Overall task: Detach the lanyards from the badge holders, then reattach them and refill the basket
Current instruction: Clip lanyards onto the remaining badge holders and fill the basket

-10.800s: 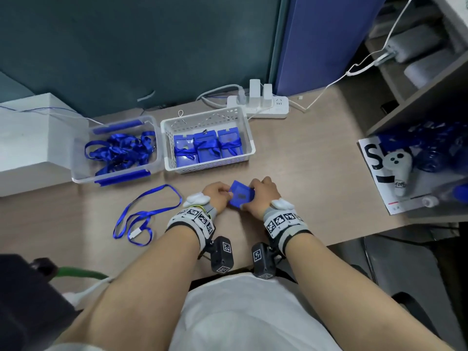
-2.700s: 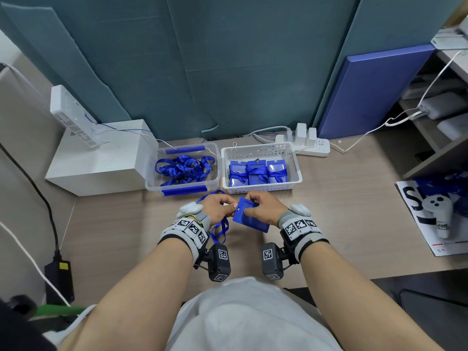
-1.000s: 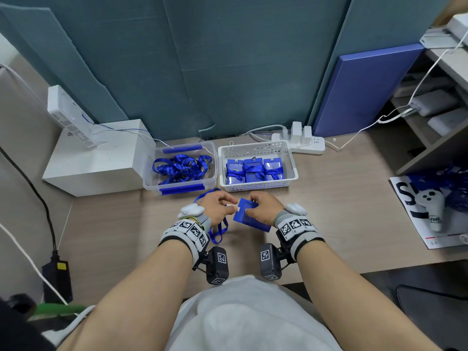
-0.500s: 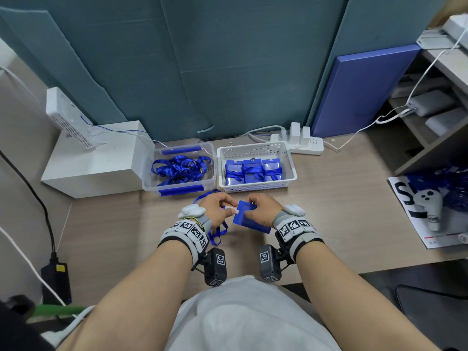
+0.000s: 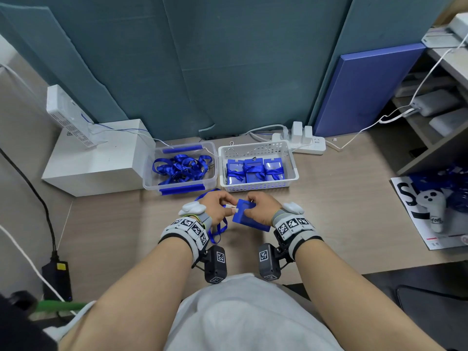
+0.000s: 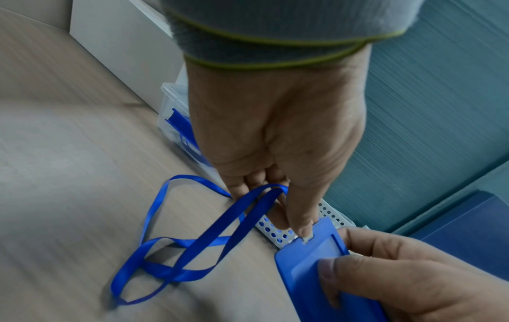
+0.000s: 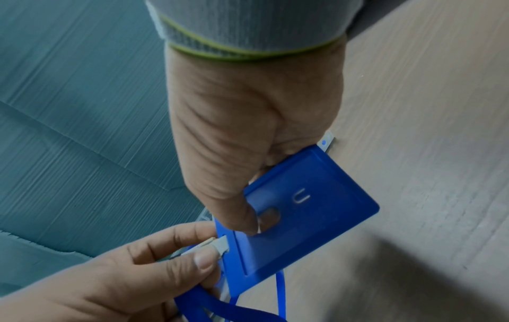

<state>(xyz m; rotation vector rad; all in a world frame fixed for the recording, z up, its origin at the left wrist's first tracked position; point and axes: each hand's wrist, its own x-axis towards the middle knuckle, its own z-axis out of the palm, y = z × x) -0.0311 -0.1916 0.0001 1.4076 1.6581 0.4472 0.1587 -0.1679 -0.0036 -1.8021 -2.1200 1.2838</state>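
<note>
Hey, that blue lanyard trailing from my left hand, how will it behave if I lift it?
Probably floppy: the lanyard lies in loose, twisted loops on the desk. Likely light, being thin flat ribbon. It would probably dangle and may snag, since only the left hand holds its clip end at the badge holder.

white box [image 5: 101, 158] sitting far left on the desk [image 5: 342, 198], power strip [image 5: 304, 144] at the back, white controller [image 5: 431, 209] off right on a magazine [image 5: 415, 219]
</note>
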